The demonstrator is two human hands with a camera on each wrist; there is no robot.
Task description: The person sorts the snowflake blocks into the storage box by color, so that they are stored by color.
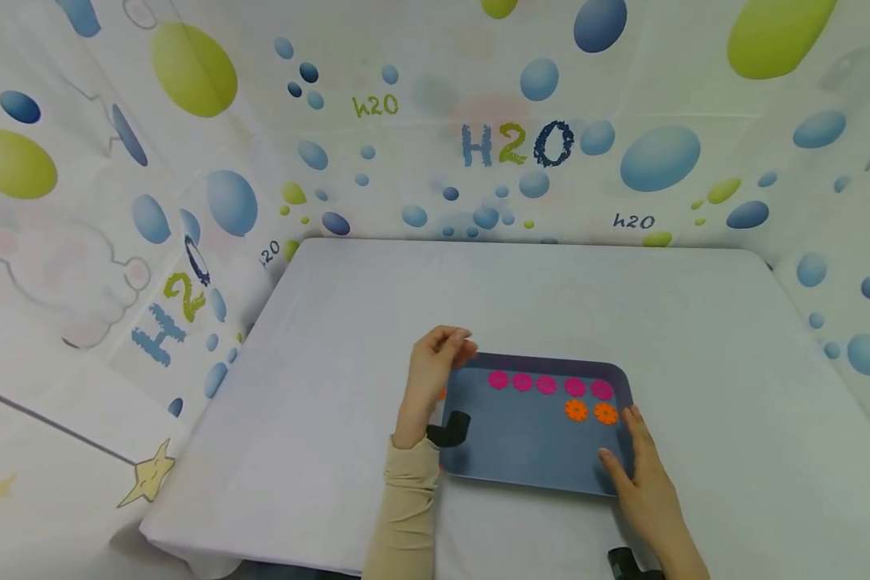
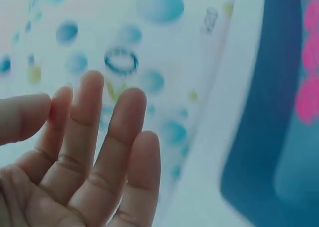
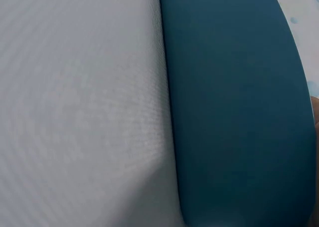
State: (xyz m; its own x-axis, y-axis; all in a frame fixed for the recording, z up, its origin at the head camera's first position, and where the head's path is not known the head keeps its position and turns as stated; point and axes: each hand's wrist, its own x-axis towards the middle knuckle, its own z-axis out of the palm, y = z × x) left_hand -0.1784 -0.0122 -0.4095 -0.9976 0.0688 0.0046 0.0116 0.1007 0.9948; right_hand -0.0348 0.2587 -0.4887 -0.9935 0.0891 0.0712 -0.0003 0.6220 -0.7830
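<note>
A blue-grey rectangular tray (image 1: 522,451) lies on the white table. Inside it, several pink scalloped discs (image 1: 546,385) form a row along the far side, with two orange flower-shaped discs (image 1: 606,414) below the row's right end. My left hand (image 1: 435,366) is raised by the tray's far left corner, fingers loosely bent; in the left wrist view, nothing shows in its fingers (image 2: 127,117). My right hand (image 1: 648,483) rests at the tray's right edge, fingers extended along the rim and thumb over the inside. The right wrist view shows mostly the tray's outer wall (image 3: 239,107).
A bit of an orange piece (image 1: 442,393) shows beside the tray's left edge, mostly hidden behind my left wrist. The white-covered table (image 1: 297,403) meets a backdrop (image 1: 420,161) printed with blue and green dots at its far side.
</note>
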